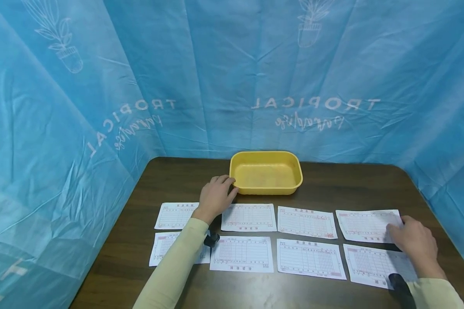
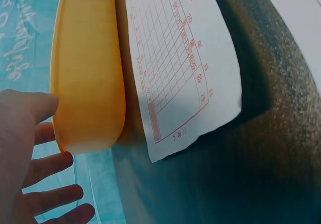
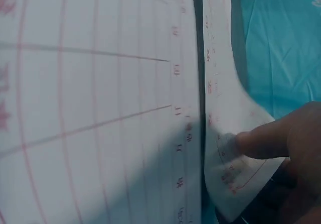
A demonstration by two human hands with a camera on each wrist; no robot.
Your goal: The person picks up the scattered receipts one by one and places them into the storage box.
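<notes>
Head view: a yellow, round-cornered rectangular plastic tray (image 1: 266,191) stands at the far side of a dark brown wood-grain table (image 1: 170,180), its smooth yellow floor in view. The person's left hand (image 1: 215,196) is at the tray's near left corner, thumb touching the rim, the other fingers loosely spread. The right hand (image 1: 416,242), well apart from the left, pinches the right end of a white paper slip with a red-printed grid (image 1: 365,225), rightmost in the far row; the right wrist view shows the thumb on top and that corner bent up. Seven similar white printed slips (image 1: 241,254) lie about it, making two rows of four in front of the tray. Red characters and ruled columns cover them, mostly too small to read; in the left wrist view a "20" can be made out on one. Behind the table hangs a blue fabric curtain (image 1: 224,86) with white potted-plant drawings and the words "TROPICAL" and "Paradise", reversed as if in a mirror. A pale yellow-green left sleeve (image 1: 170,270) and the left hand hide parts of the leftmost slips, while the right hand and a black wrist device (image 1: 400,288) overlap the near-right slip.
</notes>
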